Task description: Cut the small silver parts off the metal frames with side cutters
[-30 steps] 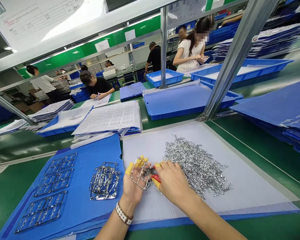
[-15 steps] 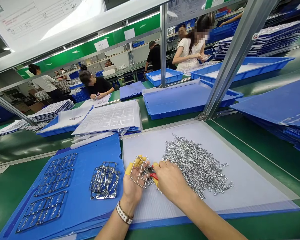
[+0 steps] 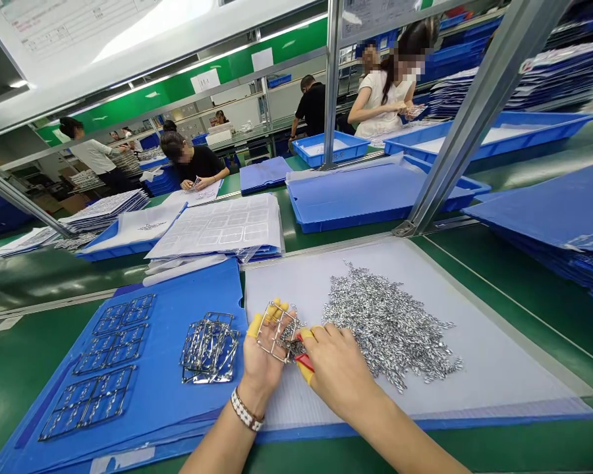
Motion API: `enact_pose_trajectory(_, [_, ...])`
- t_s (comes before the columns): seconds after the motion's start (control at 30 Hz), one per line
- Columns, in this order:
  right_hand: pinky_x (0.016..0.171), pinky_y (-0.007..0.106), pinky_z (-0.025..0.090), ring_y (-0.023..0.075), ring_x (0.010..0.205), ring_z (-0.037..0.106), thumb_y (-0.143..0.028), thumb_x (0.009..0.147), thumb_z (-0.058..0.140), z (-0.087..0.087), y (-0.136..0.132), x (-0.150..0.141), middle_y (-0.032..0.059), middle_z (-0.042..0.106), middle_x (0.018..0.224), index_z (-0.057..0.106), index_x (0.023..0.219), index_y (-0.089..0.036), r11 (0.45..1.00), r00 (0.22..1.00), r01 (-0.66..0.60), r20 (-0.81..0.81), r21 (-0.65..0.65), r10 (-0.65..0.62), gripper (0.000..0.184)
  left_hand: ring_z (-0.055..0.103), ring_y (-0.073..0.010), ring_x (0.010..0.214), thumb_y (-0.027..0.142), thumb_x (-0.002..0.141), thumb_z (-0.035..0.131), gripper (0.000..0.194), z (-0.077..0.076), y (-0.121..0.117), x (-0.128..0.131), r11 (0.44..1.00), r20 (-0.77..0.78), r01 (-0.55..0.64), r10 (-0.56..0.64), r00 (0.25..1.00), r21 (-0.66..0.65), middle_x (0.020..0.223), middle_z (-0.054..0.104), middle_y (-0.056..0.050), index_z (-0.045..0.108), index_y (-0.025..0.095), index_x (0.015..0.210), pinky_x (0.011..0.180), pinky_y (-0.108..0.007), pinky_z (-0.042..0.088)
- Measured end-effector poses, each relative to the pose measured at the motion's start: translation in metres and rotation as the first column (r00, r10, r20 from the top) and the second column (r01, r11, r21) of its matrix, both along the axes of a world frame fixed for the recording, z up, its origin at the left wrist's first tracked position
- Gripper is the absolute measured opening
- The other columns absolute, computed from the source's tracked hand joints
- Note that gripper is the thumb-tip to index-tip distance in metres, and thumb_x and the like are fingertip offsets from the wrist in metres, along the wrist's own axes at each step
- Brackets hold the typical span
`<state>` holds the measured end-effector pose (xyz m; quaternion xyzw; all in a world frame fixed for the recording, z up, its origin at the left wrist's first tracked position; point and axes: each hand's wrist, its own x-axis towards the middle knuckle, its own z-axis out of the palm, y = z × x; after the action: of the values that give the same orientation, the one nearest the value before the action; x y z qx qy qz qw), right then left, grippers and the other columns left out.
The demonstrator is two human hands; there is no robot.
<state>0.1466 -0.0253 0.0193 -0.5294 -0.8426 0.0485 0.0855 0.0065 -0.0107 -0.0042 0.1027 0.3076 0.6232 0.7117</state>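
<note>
Silver-coloured, thin-barred grid frame (image 3: 278,335) is sitting in the upturned left hand (image 3: 263,363), tilted against the palm, with the fingers half curled to hold it. Yellow finger covers (image 3: 255,325) on both hands, btw, plus a brown-and-white bracelet (image 3: 246,409) on the left wrist. Right hand (image 3: 337,368) has its fingers closed around a small red-handled tool (image 3: 304,361), right up by the frame's edge; can't tell whether the tip touches it, too much clutter there.

Just past the hands there's a big heap of tiny shiny silver pieces (image 3: 385,322) on a whitish translucent sheet (image 3: 504,378). Over on the left, a flat blue plastic sheet (image 3: 163,401) carries a messy stack of silvery frames (image 3: 210,349) nearest the left hand, then three dark-edged rectangular frames (image 3: 89,400) lined up in a row, small bits inside their bars.
</note>
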Motion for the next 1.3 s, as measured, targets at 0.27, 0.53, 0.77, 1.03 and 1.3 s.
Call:
enact_pose_trajectory(0.27, [0.074,0.038,0.032,0.0267,0.091,0.054,-0.029,0.082,0.056,0.000,0.001,0.000,0.0077,0.064,0.094,0.059,0.103,-0.020,1.000,1.000,-0.004,0.005,0.000,0.004,0.023,0.052,-0.0287,0.117,0.040,0.085,0.051,0.035,-0.001,0.000,0.002,1.000,-0.053,-0.024,0.024,0.998,0.000,0.122,0.061,-0.010,0.066,0.017,0.107,0.093,-0.040,0.046])
enact_pose_trajectory(0.53, [0.071,0.036,0.036,0.0253,0.085,0.059,-0.019,0.081,0.056,0.001,0.000,-0.006,0.0074,0.066,0.088,0.061,0.100,-0.019,1.000,0.999,0.006,0.046,-0.016,-0.006,0.020,0.054,-0.0282,0.115,0.039,0.084,0.051,0.033,-0.001,0.001,0.002,0.999,-0.058,-0.030,0.030,0.998,-0.010,0.121,0.061,-0.010,0.066,0.018,0.105,0.084,-0.038,0.050])
enact_pose_trajectory(0.77, [0.072,0.034,0.040,0.0231,0.085,0.060,-0.026,0.080,0.056,-0.003,0.004,0.022,0.0069,0.066,0.089,0.063,0.096,-0.020,0.998,0.998,0.067,-0.019,-0.013,-0.067,0.018,0.056,-0.0292,0.112,0.041,0.084,0.052,0.037,-0.003,-0.001,0.001,0.999,-0.096,-0.011,0.014,0.995,0.032,0.120,0.061,-0.011,0.064,0.019,0.112,0.090,-0.043,0.046])
enact_pose_trajectory(1.03, [0.086,0.039,0.043,0.0228,0.103,0.056,-0.034,0.087,0.044,-0.015,0.003,0.062,0.0079,0.063,0.111,0.051,0.122,-0.022,0.998,0.942,0.038,-0.336,0.052,-0.018,0.038,0.050,-0.0317,0.117,0.034,0.080,0.061,0.041,0.033,-0.028,0.000,0.909,-0.567,0.172,0.082,0.820,0.380,0.116,0.063,-0.012,0.064,0.018,0.118,0.108,-0.043,0.027])
enact_pose_trajectory(1.3, [0.084,0.036,0.048,0.0226,0.103,0.059,-0.045,0.087,0.047,-0.068,0.013,0.071,0.0051,0.064,0.113,0.043,0.131,-0.029,0.968,0.901,-0.105,-0.390,0.229,0.190,0.047,0.048,-0.0305,0.113,0.025,0.075,0.065,0.046,0.081,-0.034,-0.108,0.888,-0.915,0.224,0.398,0.062,0.401,0.119,0.059,-0.011,0.062,0.027,0.121,0.105,-0.044,0.028])
